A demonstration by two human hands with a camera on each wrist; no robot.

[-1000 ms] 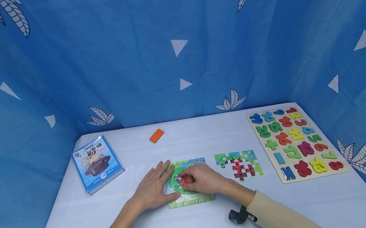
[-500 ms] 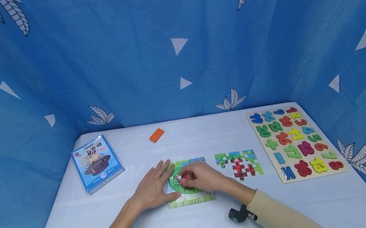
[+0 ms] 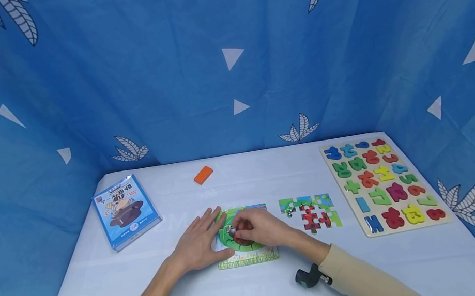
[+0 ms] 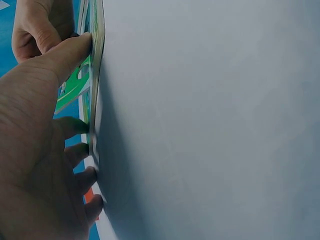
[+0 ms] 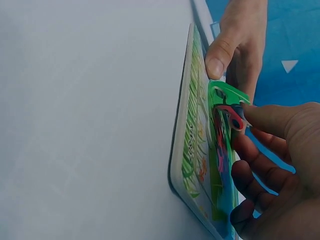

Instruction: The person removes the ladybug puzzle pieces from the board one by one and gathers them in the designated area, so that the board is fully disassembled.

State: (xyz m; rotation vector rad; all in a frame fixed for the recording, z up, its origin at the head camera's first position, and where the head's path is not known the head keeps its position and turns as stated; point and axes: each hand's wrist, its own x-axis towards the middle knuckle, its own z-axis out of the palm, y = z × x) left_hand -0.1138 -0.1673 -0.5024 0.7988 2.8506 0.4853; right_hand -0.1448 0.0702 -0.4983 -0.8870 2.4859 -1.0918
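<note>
A puzzle board (image 3: 247, 260) with a green and grassy picture lies at the middle of the table. My left hand (image 3: 199, 243) rests along its left side, fingers spread and thumb on the lower part. Between thumb and fingers my right hand (image 3: 260, 228) pinches a jigsaw piece (image 5: 227, 92), green with red and black ladybug parts, over the board. From the left wrist, the green piece (image 4: 74, 92) looks tilted above the board. The right hand hides part of the board's picture. Several loose jigsaw pieces (image 3: 310, 219), green, blue and red, lie right of the board.
A wooden number board (image 3: 358, 226) with coloured digits lies at the right. At the back left is a blue box (image 3: 127, 211), and an orange block (image 3: 203, 175) sits near the far edge. A blue curtain (image 3: 187, 72) hangs behind the table.
My right hand has turned and shifted slightly over the board, uncovering more of the red ladybug area under its fingers. The left hand and the loose pieces have stayed in place.
</note>
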